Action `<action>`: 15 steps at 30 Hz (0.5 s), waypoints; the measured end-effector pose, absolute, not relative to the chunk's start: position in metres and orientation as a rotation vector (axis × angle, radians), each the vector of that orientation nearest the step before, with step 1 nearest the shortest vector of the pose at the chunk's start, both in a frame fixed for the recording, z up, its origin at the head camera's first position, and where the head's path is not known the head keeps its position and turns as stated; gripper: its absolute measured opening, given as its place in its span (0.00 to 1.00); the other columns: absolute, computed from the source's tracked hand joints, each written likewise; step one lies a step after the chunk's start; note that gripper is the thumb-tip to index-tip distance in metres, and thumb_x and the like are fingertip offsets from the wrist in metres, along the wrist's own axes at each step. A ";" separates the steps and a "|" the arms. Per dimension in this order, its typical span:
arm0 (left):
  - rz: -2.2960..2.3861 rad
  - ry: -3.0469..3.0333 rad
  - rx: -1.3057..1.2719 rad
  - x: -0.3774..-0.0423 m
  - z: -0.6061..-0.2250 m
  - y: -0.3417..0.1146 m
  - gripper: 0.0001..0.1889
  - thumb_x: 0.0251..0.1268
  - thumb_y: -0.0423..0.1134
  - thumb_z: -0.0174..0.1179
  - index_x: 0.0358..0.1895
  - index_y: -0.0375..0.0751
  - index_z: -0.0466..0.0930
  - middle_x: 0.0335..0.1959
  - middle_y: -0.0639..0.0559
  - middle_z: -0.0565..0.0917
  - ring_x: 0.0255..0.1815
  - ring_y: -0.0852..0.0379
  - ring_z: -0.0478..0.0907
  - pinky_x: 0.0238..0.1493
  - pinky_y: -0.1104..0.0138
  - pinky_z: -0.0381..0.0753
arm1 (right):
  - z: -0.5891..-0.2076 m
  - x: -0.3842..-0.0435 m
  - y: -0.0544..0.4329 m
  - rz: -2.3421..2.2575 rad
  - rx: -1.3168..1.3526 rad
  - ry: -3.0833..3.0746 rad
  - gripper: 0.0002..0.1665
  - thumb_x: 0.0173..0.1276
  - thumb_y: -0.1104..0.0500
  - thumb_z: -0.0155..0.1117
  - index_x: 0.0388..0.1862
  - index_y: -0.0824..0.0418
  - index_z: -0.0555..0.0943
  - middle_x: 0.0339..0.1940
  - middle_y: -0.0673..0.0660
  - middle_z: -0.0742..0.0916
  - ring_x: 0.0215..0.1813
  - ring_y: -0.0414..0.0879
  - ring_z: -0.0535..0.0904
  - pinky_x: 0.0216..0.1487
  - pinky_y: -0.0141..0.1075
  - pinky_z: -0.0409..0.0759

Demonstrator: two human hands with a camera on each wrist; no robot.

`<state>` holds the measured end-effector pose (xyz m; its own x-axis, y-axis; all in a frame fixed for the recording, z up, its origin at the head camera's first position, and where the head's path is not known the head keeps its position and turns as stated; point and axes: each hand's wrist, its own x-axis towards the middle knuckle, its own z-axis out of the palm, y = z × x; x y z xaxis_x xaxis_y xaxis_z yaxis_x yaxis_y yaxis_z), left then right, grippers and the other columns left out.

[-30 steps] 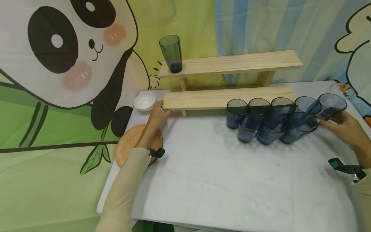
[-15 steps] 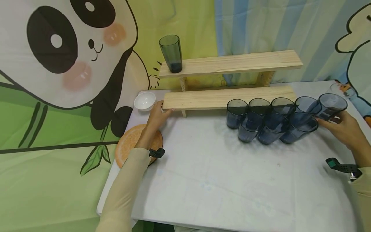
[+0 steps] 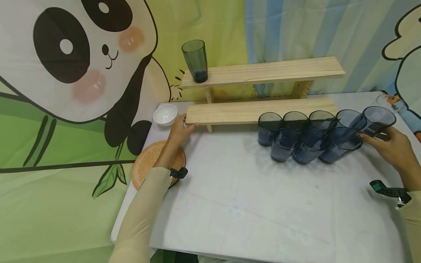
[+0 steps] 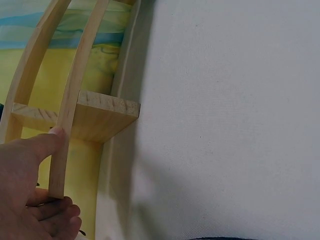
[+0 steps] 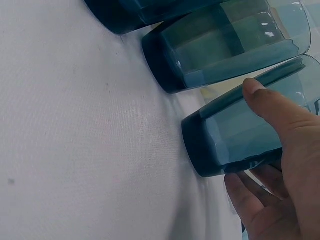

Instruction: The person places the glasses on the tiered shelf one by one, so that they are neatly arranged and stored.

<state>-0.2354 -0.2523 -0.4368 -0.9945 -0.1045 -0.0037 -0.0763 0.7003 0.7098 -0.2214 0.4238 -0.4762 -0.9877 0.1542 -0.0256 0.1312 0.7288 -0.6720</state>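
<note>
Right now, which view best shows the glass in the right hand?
Right wrist: close-up of the held glass, base and side clear in the right hand, rim partly cropped. Head shows its whole rim, but smaller. Left wrist doesn't show it.

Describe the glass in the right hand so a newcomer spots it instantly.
On the white table stands a pale wooden two-tier shelf, with a cluster of blue-tinted drinking glasses at its front right. The target is the rightmost blue-tinted glass, the only one the right hand grips.
</note>
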 end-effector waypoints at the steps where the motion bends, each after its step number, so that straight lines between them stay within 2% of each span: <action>1: -1.189 -2.862 0.151 -0.236 -0.437 -0.252 0.42 0.74 0.54 0.66 0.80 0.34 0.61 0.77 0.35 0.68 0.80 0.38 0.64 0.81 0.46 0.62 | -0.476 -0.221 0.424 1.119 -0.245 -2.891 0.53 0.81 0.41 0.58 0.85 0.73 0.49 0.81 0.82 0.58 0.78 0.84 0.54 0.72 0.77 0.58; 9: -1.185 -2.862 0.143 -0.236 -0.436 -0.252 0.41 0.75 0.54 0.65 0.80 0.34 0.62 0.77 0.35 0.68 0.80 0.38 0.64 0.81 0.46 0.62 | -0.475 -0.220 0.425 1.078 -0.282 -2.913 0.51 0.82 0.40 0.56 0.83 0.76 0.51 0.80 0.83 0.60 0.77 0.84 0.56 0.71 0.76 0.60; 15: -1.185 -2.862 0.138 -0.236 -0.436 -0.253 0.41 0.75 0.54 0.66 0.80 0.34 0.62 0.77 0.35 0.68 0.80 0.38 0.64 0.81 0.46 0.62 | -0.468 -0.220 0.425 1.026 -0.278 -2.920 0.47 0.81 0.41 0.58 0.78 0.76 0.60 0.76 0.84 0.65 0.75 0.84 0.60 0.70 0.77 0.61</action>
<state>-0.2361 -0.2529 -0.4361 -0.9952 -0.0980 0.0038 -0.0666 0.7041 0.7070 -0.2203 0.4255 -0.4676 -0.9834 0.1792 -0.0273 0.1569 0.7661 -0.6232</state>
